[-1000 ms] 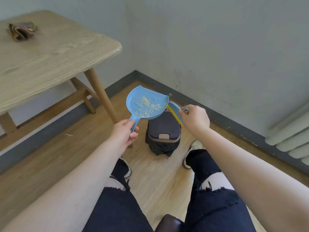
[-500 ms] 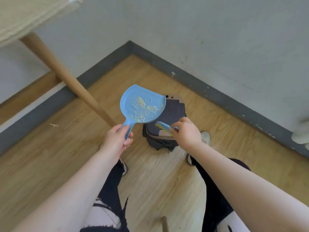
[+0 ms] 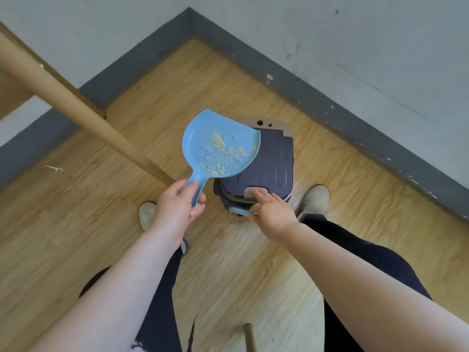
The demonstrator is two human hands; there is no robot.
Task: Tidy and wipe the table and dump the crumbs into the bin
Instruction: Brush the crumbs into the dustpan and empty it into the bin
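Wooden floor (image 3: 76, 224) carries the closed bin (image 3: 264, 161). Left hand (image 3: 177, 207) grips the dustpan (image 3: 218, 146) holding crumbs (image 3: 223, 153); right hand (image 3: 271, 212) pinches a blue brush (image 3: 238, 211), fingertips on the lid button (image 3: 255, 192).

text: I read none | labels/brands: none legible on the bin (image 3: 269, 158) or dustpan (image 3: 218, 146) | numbers/signs: none I can make out

one dustpan (image 3: 220, 146), one bin (image 3: 269, 158), two shoes (image 3: 314, 198)
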